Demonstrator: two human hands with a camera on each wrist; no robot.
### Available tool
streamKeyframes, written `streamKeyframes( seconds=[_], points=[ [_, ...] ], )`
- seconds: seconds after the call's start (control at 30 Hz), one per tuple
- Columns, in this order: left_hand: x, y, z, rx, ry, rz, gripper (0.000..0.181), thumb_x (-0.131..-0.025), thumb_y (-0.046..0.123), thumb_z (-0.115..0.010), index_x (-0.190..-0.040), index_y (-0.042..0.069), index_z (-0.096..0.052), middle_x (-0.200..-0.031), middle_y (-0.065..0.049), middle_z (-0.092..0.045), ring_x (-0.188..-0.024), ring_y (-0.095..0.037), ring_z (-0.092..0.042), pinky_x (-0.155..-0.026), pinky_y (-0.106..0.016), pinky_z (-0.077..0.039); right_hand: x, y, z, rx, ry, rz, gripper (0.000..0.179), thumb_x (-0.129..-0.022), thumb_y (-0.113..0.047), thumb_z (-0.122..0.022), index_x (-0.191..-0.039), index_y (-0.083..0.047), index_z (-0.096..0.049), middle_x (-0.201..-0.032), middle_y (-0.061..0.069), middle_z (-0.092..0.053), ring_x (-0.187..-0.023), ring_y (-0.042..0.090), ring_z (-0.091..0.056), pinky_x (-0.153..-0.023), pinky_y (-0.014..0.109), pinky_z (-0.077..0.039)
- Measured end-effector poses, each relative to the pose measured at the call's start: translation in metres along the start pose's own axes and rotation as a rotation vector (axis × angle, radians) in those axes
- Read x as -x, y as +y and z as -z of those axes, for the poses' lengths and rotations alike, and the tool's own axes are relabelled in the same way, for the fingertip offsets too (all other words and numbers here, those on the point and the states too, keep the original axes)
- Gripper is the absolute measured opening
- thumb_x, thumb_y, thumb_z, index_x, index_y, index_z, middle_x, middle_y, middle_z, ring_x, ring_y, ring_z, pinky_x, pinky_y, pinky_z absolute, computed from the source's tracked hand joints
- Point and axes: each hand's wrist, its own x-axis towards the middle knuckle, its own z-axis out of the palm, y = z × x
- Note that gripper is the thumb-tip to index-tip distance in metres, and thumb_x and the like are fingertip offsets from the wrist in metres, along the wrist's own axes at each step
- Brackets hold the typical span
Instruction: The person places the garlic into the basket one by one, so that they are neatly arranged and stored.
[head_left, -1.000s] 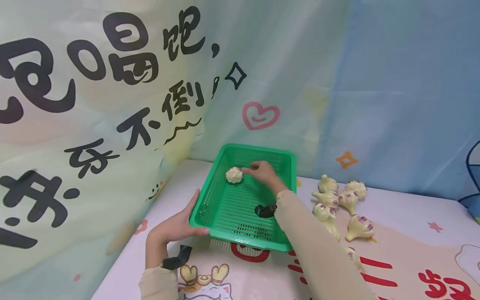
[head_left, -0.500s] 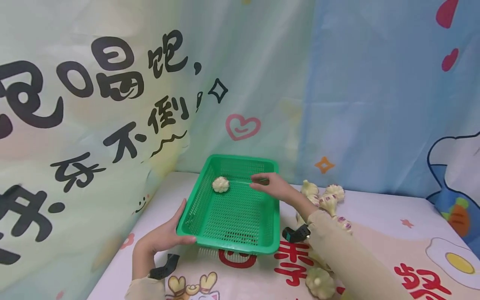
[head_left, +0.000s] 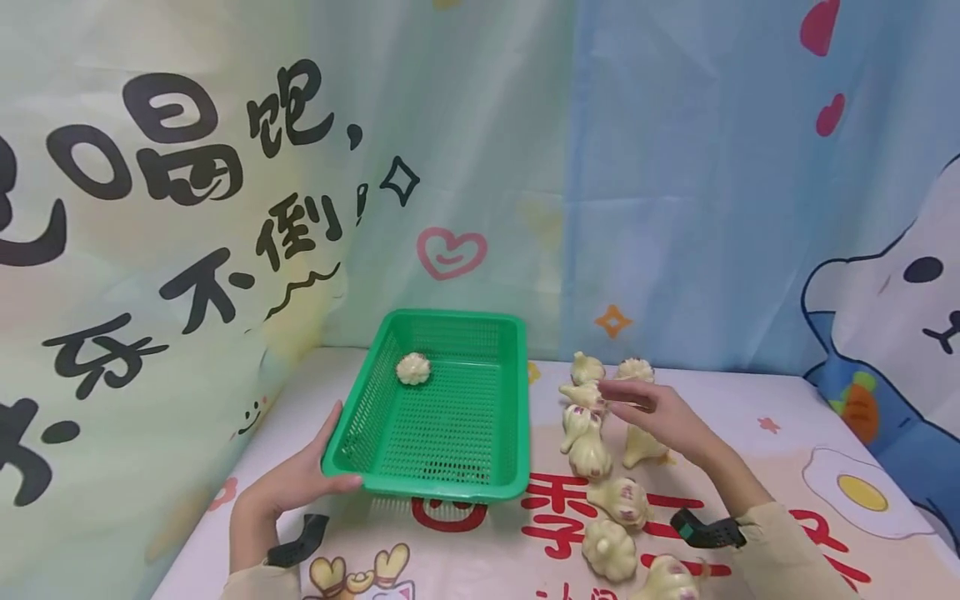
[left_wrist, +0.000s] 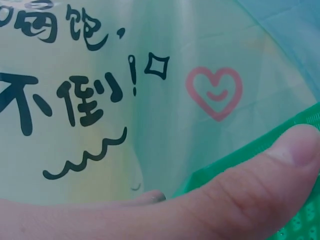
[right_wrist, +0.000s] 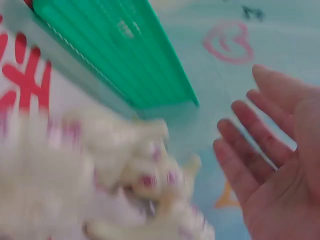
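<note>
Head view: a green basket (head_left: 450,425) stands on the bench (head_left: 742,396), with loose garlic bulbs (head_left: 590,457) spread along its right side.
Left hand (head_left: 292,475): grips the basket's near left corner, thumb laid over the rim, the other fingers along the outer wall.
Right hand (head_left: 662,414): holds nothing, fingers extended and pointing left above the far part of the group; the right wrist view shows a bare palm. Whether a fingertip touches a bulb cannot be told.
Nearest bulb (head_left: 581,395): lies just left of the right fingertips, between them and the basket. Its neck points towards the basket and its purple-marked end towards the fingers, so the long axis runs roughly sideways, in line with the reach.
Nearer side: the right hand, clearly; the basket's whole width separates the left from the loose group.
Basket bulb (head_left: 413,368): rests inside near the far left corner, well apart from the right hand.
</note>
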Motion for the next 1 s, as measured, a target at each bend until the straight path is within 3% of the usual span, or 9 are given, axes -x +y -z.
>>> streamKeyframes(
  seconds=[0.1, 0.17, 0.3, 0.4, 0.5, 0.63, 0.7, 0.9, 1.0],
  points=[
    [-0.004, 0.004, 0.003, -0.02, -0.016, -0.006, 0.118, -0.08, 0.031, -0.075, -0.151, 0.019, 0.018, -0.159, -0.02, 0.006, -0.138, -0.038, -0.021, -0.107, -0.055, -0.027, 0.022, 0.027, 0.009, 0.024, 0.097, -0.066, 0.046, -0.097, -0.032, -0.055, -0.136, -0.01, -0.051, -0.136, 0.014, -0.054, -0.112, -0.011, -0.049, -0.085, 0.012, -0.045],
    [-0.006, 0.006, 0.006, -0.041, -0.023, -0.01, 0.117, -0.08, 0.031, -0.075, -0.151, 0.02, 0.018, -0.159, -0.02, 0.005, -0.139, -0.039, -0.019, -0.108, -0.056, -0.026, 0.035, 0.043, 0.012, 0.039, 0.144, -0.111, 0.048, -0.097, -0.035, -0.052, -0.138, -0.01, -0.049, -0.138, 0.014, -0.052, -0.112, -0.016, -0.044, -0.088, 0.014, -0.045],
    [-0.007, 0.009, 0.011, -0.061, -0.033, -0.016, 0.115, -0.081, 0.03, -0.074, -0.151, 0.025, 0.017, -0.159, -0.018, 0.006, -0.142, -0.041, -0.012, -0.108, -0.059, -0.023, 0.057, 0.065, 0.015, -0.023, 0.18, -0.232, 0.059, -0.098, -0.045, -0.046, -0.145, -0.01, -0.039, -0.147, 0.017, -0.041, -0.134, 0.014, -0.038, -0.107, 0.044, -0.038],
    [-0.007, 0.01, 0.013, -0.061, -0.04, -0.019, 0.114, -0.082, 0.03, -0.073, -0.151, 0.026, 0.017, -0.159, -0.018, 0.007, -0.143, -0.042, -0.009, -0.108, -0.06, -0.022, 0.065, 0.075, 0.018, -0.11, 0.171, -0.306, 0.063, -0.099, -0.047, -0.041, -0.149, -0.01, -0.031, -0.152, 0.019, -0.032, -0.138, 0.039, -0.027, -0.105, 0.062, -0.029],
    [-0.005, 0.009, 0.013, -0.062, -0.032, -0.012, 0.113, -0.082, 0.03, -0.073, -0.151, 0.025, 0.016, -0.159, -0.02, 0.005, -0.142, -0.042, -0.011, -0.108, -0.06, -0.023, 0.066, 0.083, 0.02, -0.14, 0.153, -0.314, 0.063, -0.1, -0.046, -0.039, -0.15, -0.01, -0.028, -0.153, 0.019, -0.031, -0.138, 0.036, -0.03, -0.105, 0.054, -0.032],
    [-0.002, 0.008, 0.014, -0.085, -0.002, -0.004, 0.113, -0.082, 0.029, -0.073, -0.152, 0.022, 0.016, -0.157, -0.025, 0.001, -0.139, -0.043, -0.017, -0.105, -0.058, -0.027, 0.059, 0.091, 0.022, -0.16, 0.149, -0.301, 0.062, -0.1, -0.045, -0.04, -0.15, -0.01, -0.029, -0.152, 0.017, -0.034, -0.126, 0.001, -0.045, -0.099, 0.031, -0.044],
    [-0.001, 0.008, 0.014, -0.093, 0.008, -0.005, 0.114, -0.082, 0.028, -0.073, -0.152, 0.021, 0.016, -0.157, -0.026, 0.0, -0.139, -0.043, -0.018, -0.105, -0.056, -0.028, 0.055, 0.094, 0.023, -0.162, 0.15, -0.309, 0.062, -0.099, -0.047, -0.04, -0.15, -0.012, -0.029, -0.152, 0.014, -0.035, -0.123, -0.005, -0.045, -0.097, 0.026, -0.045],
    [0.002, 0.009, 0.008, -0.053, 0.0, 0.008, 0.112, -0.083, 0.028, -0.072, -0.152, 0.021, 0.017, -0.158, -0.024, 0.003, -0.14, -0.043, -0.012, -0.105, -0.06, -0.025, 0.05, 0.098, 0.022, -0.147, 0.114, -0.31, 0.057, -0.099, -0.047, -0.04, -0.148, -0.017, -0.035, -0.151, 0.011, -0.037, -0.137, 0.026, -0.036, -0.105, 0.048, -0.038],
    [0.004, 0.007, 0.002, -0.05, -0.007, 0.017, 0.112, -0.083, 0.028, -0.071, -0.151, 0.022, 0.017, -0.157, -0.025, 0.004, -0.14, -0.043, -0.012, -0.105, -0.057, -0.027, 0.051, 0.099, 0.022, -0.113, 0.101, -0.294, 0.054, -0.1, -0.045, -0.04, -0.146, -0.017, -0.038, -0.15, 0.011, -0.039, -0.136, 0.023, -0.036, -0.106, 0.05, -0.037]
  ],
)
